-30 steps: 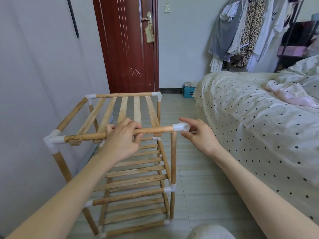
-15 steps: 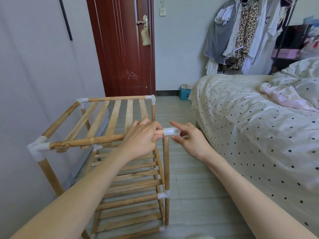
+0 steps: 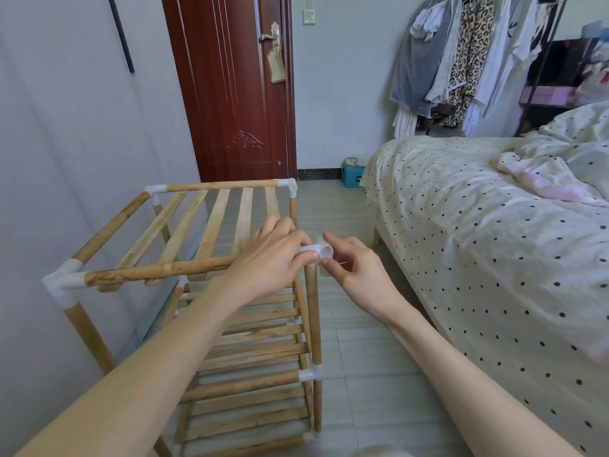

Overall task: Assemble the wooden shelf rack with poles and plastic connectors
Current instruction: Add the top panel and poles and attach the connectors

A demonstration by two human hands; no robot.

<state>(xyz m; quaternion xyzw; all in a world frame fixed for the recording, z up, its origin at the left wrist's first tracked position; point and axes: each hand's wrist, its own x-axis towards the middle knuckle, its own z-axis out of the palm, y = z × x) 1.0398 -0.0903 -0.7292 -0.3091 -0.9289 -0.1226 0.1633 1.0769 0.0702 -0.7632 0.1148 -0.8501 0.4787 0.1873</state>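
Right hand (image 3: 354,268) beside the rack's near right corner, thumb and fingertips (image 3: 324,263) pinching a white plastic corner connector (image 3: 318,251) with one round socket facing the camera. Left hand (image 3: 273,255) curled over the right end of the near top pole (image 3: 158,270), thumb against the connector's left side, gripping pole and connector where the two meet. Connector sitting at the top of the near right upright pole (image 3: 313,311); whether fully seated on it cannot be told, fingers covering the joint. Near top pole running leftward into a white three-way connector (image 3: 62,282) at the near left corner, atop a slanting left upright (image 3: 87,331). Top shelf slats (image 3: 211,222) stretching away to a far crossbar (image 3: 220,186), capped at both ends by white connectors. Lower down, further slatted tiers (image 3: 250,354) of the wooden shelf rack, with another white connector (image 3: 309,374) midway along the near right upright. Rack standing on a pale tiled floor (image 3: 369,374), just beside a grey wall (image 3: 66,143) on the left. Beyond the rack, a dark red door (image 3: 230,94) with a brass handle. To the right, a bed under a cream dotted cover (image 3: 478,242), a pink cloth (image 3: 553,189) bunched on top. Hanging clothes (image 3: 461,54) along the back wall, and a small blue box (image 3: 351,174) on the floor near the bed's far corner.
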